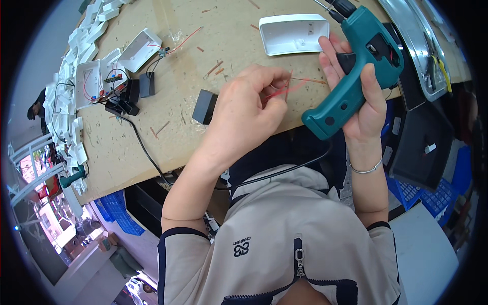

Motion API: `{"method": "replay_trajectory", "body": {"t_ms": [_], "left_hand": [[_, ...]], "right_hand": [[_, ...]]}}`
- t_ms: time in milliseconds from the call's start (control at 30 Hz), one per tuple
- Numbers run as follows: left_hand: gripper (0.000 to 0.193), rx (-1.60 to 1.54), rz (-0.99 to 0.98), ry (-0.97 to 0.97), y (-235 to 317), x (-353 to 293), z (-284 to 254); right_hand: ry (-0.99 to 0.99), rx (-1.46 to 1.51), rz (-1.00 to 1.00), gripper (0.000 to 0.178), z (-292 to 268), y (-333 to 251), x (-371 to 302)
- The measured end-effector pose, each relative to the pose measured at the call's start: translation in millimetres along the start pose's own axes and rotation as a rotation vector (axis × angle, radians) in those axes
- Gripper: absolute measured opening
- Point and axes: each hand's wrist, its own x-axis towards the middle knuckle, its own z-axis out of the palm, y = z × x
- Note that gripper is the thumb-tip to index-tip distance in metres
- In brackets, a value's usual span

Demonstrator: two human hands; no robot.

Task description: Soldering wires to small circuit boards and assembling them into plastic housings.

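My right hand [368, 101] supports a teal power drill [351, 71], thumb across its handle and fingers extending behind it. The drill's black chuck [343, 7] points to the far edge of the view. Left of the drill, my left hand [249, 107] is closed in a pinch on thin red wires [290, 91], whose ends stick out toward the drill. My fingers partly hide them. Beside my left wrist stands a small black box [205, 107]. An open white plastic case [295, 34] lies beyond my hands, close to my right fingertips.
At the left, white cases [89, 84] hold wires and small boards, with black blocks [147, 84] beside them. White parts [81, 43] pile along the table's left edge. A black cable [140, 137] crosses the near edge. A metal tray [422, 51] and black bin [424, 145] are at right.
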Motion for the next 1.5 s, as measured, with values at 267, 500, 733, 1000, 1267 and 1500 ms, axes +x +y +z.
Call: {"method": "replay_trajectory", "body": {"t_ms": [267,500,733,1000,1267,1500], "left_hand": [[0.018,0.12,0.14,-0.038,-1,7,1],[0.01,0.114,0.284,-0.069,3,13,11],[0.008,0.358,0.495,0.078,1,24,18],[0.009,0.418,0.496,0.172,-3,34,17],[0.008,0.625,0.7,0.398,-10,46,20],[0.008,0.593,0.73,0.42,-9,59,16]], "right_hand": [[-0.001,-0.042,-0.017,0.056,-2,-2,0],[0.024,-0.049,0.008,0.056,-1,-5,-5],[0.029,-0.067,0.005,0.059,-3,-7,-5],[0.025,-0.082,-0.006,0.061,-4,-7,-4],[0.003,-0.18,-0.043,0.062,-10,-23,-23],[0.148,-0.482,-0.165,0.073,-18,-42,-77]]}}
